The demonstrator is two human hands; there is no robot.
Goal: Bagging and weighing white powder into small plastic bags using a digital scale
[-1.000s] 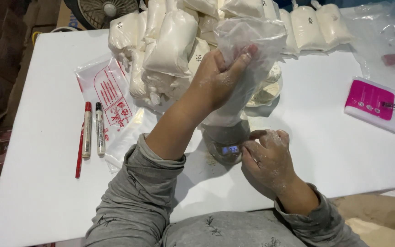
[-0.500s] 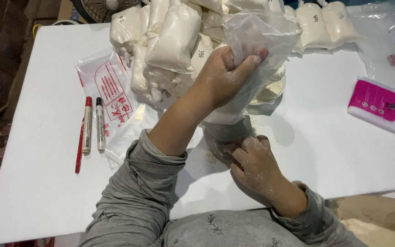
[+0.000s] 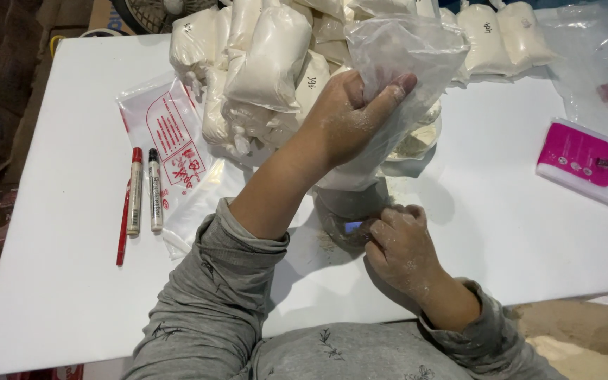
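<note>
Clear plastic bag (image 3: 402,63) gripped by left hand (image 3: 350,119); pink-labelled packet (image 3: 589,162) lies right.

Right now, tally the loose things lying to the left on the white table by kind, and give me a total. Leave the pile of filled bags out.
Markers: 2 – red-capped marker, black-capped marker
Red pens: 1 – red pen
Printed clear bags: 1 – bag with red print
Total: 4

White table (image 3: 58,211), cream powder bags (image 3: 269,56), red and black markers (image 3: 142,190) (white barrels), magenta packet (image 3: 589,158), grey leaf-print sleeves (image 3: 205,302).
</note>
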